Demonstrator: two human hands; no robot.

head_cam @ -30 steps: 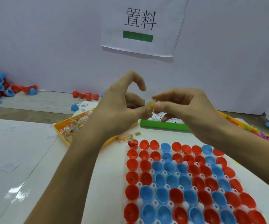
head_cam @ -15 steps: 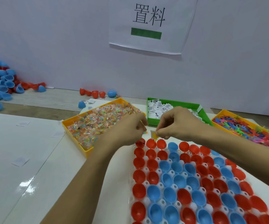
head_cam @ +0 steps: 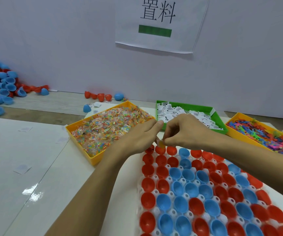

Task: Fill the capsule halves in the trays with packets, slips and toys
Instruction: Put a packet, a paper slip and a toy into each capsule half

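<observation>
Both hands (head_cam: 164,133) pinch one small packet (head_cam: 161,143) beneath sign (head_cam: 159,23) reading 置料.

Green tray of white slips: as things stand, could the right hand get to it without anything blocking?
Probably yes. The green tray lies just behind the right hand, open-topped with nothing over it. However, that hand is pinching a small yellow-and-white item above a red capsule half, so it would likely need to release that first.

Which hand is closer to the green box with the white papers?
Right. The right hand is just in front of the green box; the left hand sits further left, by the yellow packet tray.
</observation>
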